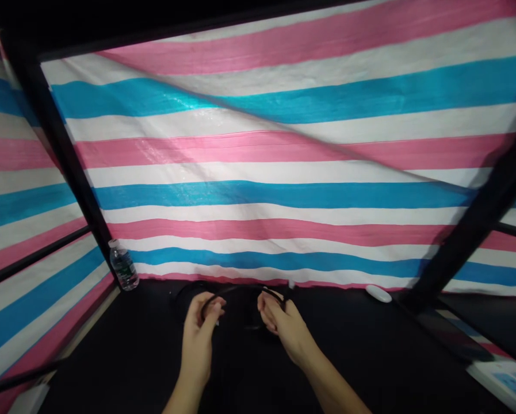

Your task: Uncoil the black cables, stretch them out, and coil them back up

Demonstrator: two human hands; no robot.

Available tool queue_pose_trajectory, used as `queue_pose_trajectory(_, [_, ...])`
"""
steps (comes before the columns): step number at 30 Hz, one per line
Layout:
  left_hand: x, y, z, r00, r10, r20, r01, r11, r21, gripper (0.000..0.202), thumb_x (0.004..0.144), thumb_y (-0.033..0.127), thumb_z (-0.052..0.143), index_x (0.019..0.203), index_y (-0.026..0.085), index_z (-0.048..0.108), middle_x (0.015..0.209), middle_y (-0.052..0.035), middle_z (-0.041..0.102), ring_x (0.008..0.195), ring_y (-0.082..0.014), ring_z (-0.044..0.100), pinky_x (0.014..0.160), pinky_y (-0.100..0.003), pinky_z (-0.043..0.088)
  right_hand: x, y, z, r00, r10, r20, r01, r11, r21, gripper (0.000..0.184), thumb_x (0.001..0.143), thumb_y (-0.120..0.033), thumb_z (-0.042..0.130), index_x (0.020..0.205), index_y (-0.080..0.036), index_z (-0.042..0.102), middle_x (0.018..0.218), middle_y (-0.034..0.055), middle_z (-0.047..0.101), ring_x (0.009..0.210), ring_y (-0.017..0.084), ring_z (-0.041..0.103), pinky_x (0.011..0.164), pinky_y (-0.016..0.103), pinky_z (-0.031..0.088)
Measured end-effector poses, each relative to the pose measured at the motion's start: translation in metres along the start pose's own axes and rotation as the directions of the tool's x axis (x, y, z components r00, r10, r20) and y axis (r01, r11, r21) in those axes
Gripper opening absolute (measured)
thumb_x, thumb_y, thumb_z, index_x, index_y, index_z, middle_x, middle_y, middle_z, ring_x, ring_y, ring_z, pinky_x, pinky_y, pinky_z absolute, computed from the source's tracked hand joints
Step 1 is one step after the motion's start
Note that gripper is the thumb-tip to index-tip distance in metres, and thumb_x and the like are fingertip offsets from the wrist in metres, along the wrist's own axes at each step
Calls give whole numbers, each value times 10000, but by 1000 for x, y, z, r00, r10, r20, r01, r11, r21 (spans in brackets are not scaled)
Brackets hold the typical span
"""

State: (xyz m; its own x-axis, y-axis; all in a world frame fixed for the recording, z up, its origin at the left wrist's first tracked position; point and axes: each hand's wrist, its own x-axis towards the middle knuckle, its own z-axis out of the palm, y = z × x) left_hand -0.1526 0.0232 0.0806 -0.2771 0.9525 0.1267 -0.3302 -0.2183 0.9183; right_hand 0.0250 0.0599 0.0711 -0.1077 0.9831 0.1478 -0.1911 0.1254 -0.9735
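My left hand (203, 322) is closed around a thin black cable (236, 286), with thumb and fingers curled together. Opposite it, my right hand (281, 319) grips the same cable, which arches between the two hands and bends down at each. More dark loops seem to lie behind my left hand, but they blend into the black tabletop (249, 374). Both hands are just above the table, near its back edge. The cable's ends cannot be made out.
A clear water bottle (123, 265) stands at the back left corner. At the back right lies a white oval object (378, 293), perhaps a mouse. A striped sheet (283, 172) hangs behind, between black frame posts (70, 155). A white and blue item (505, 382) is at lower right.
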Motion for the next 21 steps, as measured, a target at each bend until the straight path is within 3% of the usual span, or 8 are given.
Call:
queue_pose_trajectory(3, [-2, 16, -9, 975, 223, 13, -220, 951, 216, 359, 771, 458, 816, 998, 206, 696, 874, -34, 704, 871, -187, 656, 810, -284, 489, 0, -2, 0, 998, 60, 18, -59, 997, -45, 544, 808, -705, 672, 703, -180, 575, 467, -97, 305, 438, 67, 238, 444, 240, 154])
queue_pose_trajectory(5, [-6, 18, -8, 978, 185, 97, -204, 946, 254, 341, 850, 519, 727, 940, 192, 693, 650, 23, 582, 622, -124, 550, 612, -239, 429, -2, -6, 1, 997, 68, 27, -66, 996, -63, 522, 815, -674, 684, 709, -172, 592, 481, -86, 339, 464, 72, 266, 466, 240, 184])
queue_pose_trajectory(7, [-11, 13, -3, 989, 83, 121, -100, 985, 141, 405, 866, 578, 682, 773, 187, 632, 529, 80, 383, 479, -84, 349, 478, -227, 290, -3, -12, 3, 998, 52, 19, -51, 997, -62, 480, 814, -631, 707, 713, -175, 597, 504, -79, 366, 498, 79, 297, 493, 239, 223])
queue_pose_trajectory(9, [-14, 8, 3, 998, 12, 67, -5, 996, -91, 509, 826, 588, 724, 608, 201, 476, 523, 100, 268, 466, -71, 225, 449, -229, 221, -5, -19, 5, 1000, 21, 11, -20, 998, -62, 420, 787, -564, 759, 723, -180, 600, 554, -68, 420, 533, 83, 329, 520, 238, 264])
queue_pose_trajectory(12, [-17, 4, 9, 994, -102, -33, 79, 905, -419, 596, 787, 518, 786, 548, 221, 328, 527, 109, 195, 470, -70, 151, 435, -237, 225, -8, -26, 9, 997, -16, 70, 24, 993, -115, 351, 777, -499, 781, 765, -178, 639, 627, -45, 503, 562, 91, 382, 546, 244, 320])
queue_pose_trajectory(15, [-18, 5, 9, 976, -202, -83, 113, 791, -602, 543, 806, 454, 777, 562, 214, 357, 535, 112, 190, 466, -68, 138, 443, -232, 269, -11, -26, 11, 992, 5, 130, 17, 985, -174, 365, 798, -527, 751, 835, -174, 666, 655, -32, 531, 571, 106, 436, 549, 251, 359])
queue_pose_trajectory(18, [-17, 4, 3, 965, -239, -113, 110, 753, -649, 495, 816, 438, 765, 579, 201, 401, 527, 115, 204, 459, -59, 146, 470, -220, 317, -12, -23, 8, 988, 27, 152, 2, 982, -190, 391, 814, -549, 731, 921, -178, 668, 692, -28, 548, 595, 118, 470, 565, 257, 379])
queue_pose_trajectory(21, [-16, 0, -4, 975, -196, -107, 119, 862, -494, 381, 795, 467, 782, 675, 183, 558, 530, 106, 287, 467, -60, 250, 494, -218, 348, -13, -24, 3, 987, -3, 160, 40, 972, -231, 339, 856, -513, 685, 905, -177, 688, 720, -16, 568, 645, 129, 489, 617, 267, 393])
